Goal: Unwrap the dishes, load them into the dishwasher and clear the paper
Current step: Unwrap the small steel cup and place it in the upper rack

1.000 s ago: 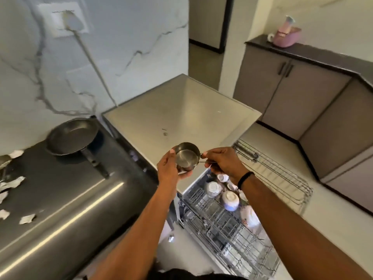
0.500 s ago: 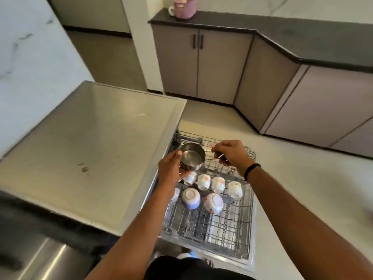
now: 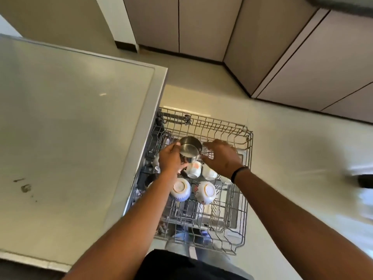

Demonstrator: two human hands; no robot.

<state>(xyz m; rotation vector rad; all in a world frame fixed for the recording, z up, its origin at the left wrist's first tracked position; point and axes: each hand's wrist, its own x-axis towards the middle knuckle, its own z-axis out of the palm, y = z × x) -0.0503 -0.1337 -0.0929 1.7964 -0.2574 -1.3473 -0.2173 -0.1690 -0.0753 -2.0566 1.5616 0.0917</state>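
Above the pulled-out dishwasher rack (image 3: pixel 245 178), the left hand (image 3: pixel 170 159) grips the small steel pan (image 3: pixel 189 150) by its side; the right hand (image 3: pixel 223 157) hovers beside it, fingers spread (holding nothing). Upturned cups (image 3: pixel 193 169) and bowls (image 3: pixel 204 191) sit below.

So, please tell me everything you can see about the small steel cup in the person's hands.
The small steel cup is round, shiny metal, empty, with a thin handle pointing toward the person's right. It is tilted, its opening facing up toward the camera. The left hand grips its left side; the right hand, fingers spread, is at the handle, though contact there is unclear. It hangs above the rear of the pulled-out dishwasher rack, over the white cups.
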